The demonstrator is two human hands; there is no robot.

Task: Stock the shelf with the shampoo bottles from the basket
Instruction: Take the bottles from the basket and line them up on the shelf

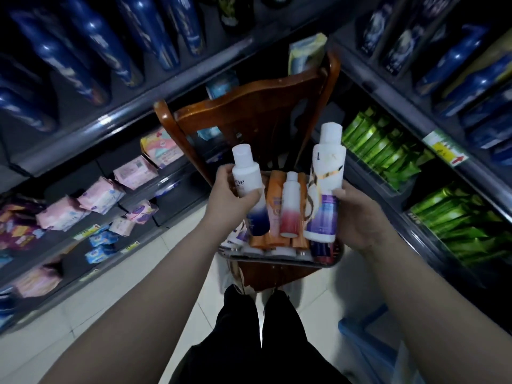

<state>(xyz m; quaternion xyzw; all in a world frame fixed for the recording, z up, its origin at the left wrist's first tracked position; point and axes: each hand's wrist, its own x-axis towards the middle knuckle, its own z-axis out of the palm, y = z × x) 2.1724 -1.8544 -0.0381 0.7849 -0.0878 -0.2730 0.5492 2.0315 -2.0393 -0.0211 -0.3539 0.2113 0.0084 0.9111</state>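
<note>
My left hand [228, 194] grips a white bottle with a dark blue base [249, 178], held upright above the basket. My right hand [357, 217] grips a taller white and purple bottle [325, 184], also upright. Below them the basket [279, 257] sits on a wooden chair [249, 106] and holds several more bottles: orange ones [274, 195], a white one fading to red [291, 206], and dark ones at the right corner. Shelves with dark blue bottles [91, 48] run along the upper left and upper right [460, 59].
Pink and purple packets [102, 195] fill the lower left shelves. Green packets [388, 145] fill the lower right shelves. A blue plastic crate [368, 342] stands on the tiled floor at the right. My legs in black trousers stand right before the chair.
</note>
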